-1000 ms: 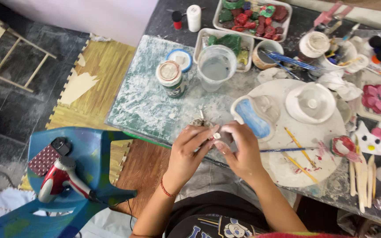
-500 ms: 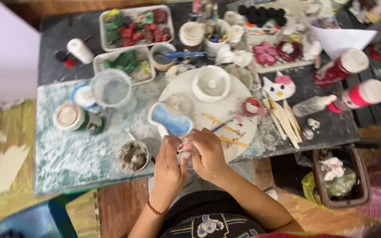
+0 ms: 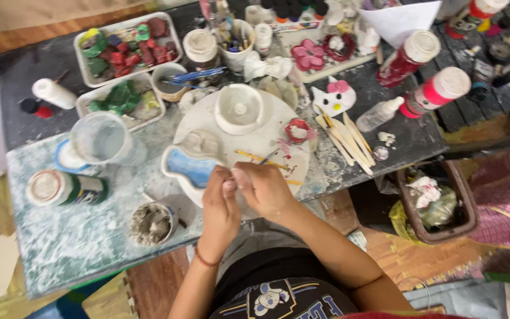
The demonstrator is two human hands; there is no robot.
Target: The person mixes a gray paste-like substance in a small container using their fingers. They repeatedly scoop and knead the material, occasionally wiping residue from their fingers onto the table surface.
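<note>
Since half a second ago my view has swung left—I see both hands together at the table edge, left hand [image 3: 219, 204] and right hand [image 3: 264, 189] pinching a small pale piece [image 3: 235, 179]—beyond, blue-glazed dish [image 3: 190, 168], then round white plate [image 3: 267, 139].

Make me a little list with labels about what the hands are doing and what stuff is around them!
left hand: fingers pinched with the other hand's on something small, mostly hidden
right hand: meets the left over the table's near edge
just behind hands: blue-filled mould on a round white board
on board: white round dish, thin sticks
left side: clear cup, small pot of grey paste
right side: white cat shape with pink bow, wooden tools
table: paint-smeared
</note>
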